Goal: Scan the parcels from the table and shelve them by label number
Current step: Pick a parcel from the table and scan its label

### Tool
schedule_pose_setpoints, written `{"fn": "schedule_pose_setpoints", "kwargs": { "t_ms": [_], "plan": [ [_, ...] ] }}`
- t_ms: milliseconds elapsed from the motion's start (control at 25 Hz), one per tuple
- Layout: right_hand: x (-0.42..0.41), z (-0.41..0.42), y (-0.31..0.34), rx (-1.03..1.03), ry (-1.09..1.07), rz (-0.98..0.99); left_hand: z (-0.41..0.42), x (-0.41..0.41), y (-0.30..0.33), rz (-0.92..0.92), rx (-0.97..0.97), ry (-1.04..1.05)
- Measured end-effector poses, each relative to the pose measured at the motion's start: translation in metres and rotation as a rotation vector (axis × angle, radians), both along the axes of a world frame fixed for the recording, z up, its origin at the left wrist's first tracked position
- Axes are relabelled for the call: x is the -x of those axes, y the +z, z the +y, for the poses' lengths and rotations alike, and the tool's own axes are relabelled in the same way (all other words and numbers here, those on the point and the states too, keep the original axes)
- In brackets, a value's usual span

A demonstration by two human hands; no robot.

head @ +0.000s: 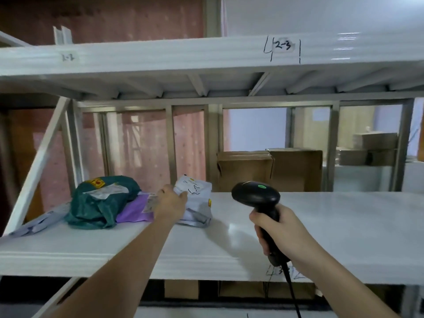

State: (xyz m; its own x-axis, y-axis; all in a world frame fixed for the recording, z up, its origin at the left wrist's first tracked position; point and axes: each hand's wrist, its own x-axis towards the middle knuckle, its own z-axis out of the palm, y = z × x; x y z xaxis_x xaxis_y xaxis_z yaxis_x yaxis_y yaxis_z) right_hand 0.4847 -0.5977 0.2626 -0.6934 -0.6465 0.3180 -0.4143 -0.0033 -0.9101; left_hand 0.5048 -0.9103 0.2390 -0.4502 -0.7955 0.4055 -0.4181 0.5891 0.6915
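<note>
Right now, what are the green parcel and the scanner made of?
The green parcel looks like thin, soft plastic film: it is crumpled and slightly shiny. The scanner in the right hand looks like hard, smooth black plastic, with glossy highlights.

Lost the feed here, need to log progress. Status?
Left hand on white parcel on shelf. Right hand grips scanner. Green parcel, purple parcel alongside.

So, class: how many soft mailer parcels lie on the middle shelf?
4 visible: a pale flat parcel at the far left, a green parcel, a purple parcel partly under it, and a white parcel that the left hand touches. Others may be hidden behind.
</note>
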Motion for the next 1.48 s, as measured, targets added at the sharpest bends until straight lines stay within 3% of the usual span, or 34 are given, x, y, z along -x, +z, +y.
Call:
{"fn": "schedule_pose_setpoints", "kwargs": {
  "t_ms": [120, 200, 360, 560, 960, 1200, 1480],
  "plan": [
    [-0.012, 0.001, -0.003, -0.014, -0.072, -0.026, -0.004, -0.004, -0.008, -0.253, 0.379, 0.042],
    [-0.023, 0.004, -0.005, -0.014, -0.126, -0.057, 0.001, -0.005, -0.007, -0.187, 0.535, -0.032],
    [-0.052, 0.026, -0.011, -0.042, -0.254, -0.065, 0.054, -0.008, 0.008, -0.029, 0.658, -0.25],
    [-0.083, 0.092, -0.028, -0.096, -0.495, -0.109, 0.178, 0.012, 0.001, -0.202, 0.593, -0.811],
    [-0.144, 0.321, -0.058, -0.151, -1.034, -0.183, 0.474, 0.077, -0.063, -0.304, 0.572, -1.432],
    [-0.142, 0.45, -0.091, -0.151, -1.227, -0.201, 0.629, 0.101, -0.102, -0.395, 0.515, -1.573],
    [-0.09, 0.552, -0.124, -0.15, -1.224, -0.296, 0.735, 0.167, -0.157, -0.512, 0.465, -1.591]
  ]
}}
